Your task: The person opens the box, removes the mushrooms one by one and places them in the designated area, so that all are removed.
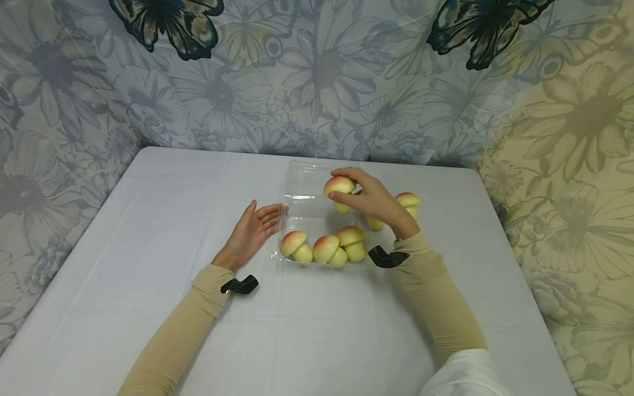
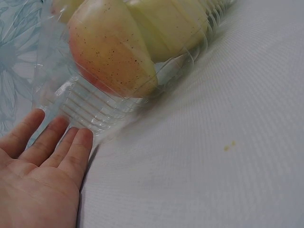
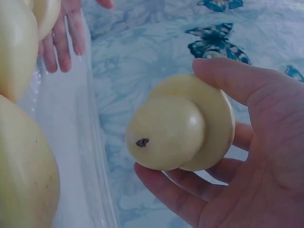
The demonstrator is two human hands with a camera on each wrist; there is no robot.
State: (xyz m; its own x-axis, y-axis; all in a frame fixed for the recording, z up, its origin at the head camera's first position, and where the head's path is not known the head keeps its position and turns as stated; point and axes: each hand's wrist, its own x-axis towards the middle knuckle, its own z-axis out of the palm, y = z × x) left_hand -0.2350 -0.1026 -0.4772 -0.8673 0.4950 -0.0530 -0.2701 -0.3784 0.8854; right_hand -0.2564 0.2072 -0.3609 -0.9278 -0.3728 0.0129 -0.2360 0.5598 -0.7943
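Observation:
My right hand (image 1: 373, 201) grips an artificial mushroom (image 1: 339, 186) with a red-yellow cap and a pale stem, held above the clear plastic container (image 1: 317, 219). In the right wrist view, thumb and fingers curl round the cap of this mushroom (image 3: 168, 130), and a dark spot marks its stem end. Along the container's front lie three more mushrooms (image 1: 326, 249) on their sides. My left hand (image 1: 251, 231) has its fingers extended, palm turned inward, at the container's left side. Whether these fingertips (image 2: 84, 137) touch the plastic is hard to tell.
To the right of the container stands another mushroom (image 1: 408, 202), and part of one more (image 1: 375, 224) shows below my right hand. The container's lid (image 1: 309, 179) lies folded back toward the wall. A white cloth covers the table (image 1: 163, 220); patterned wallpaper (image 1: 317, 82) rises behind.

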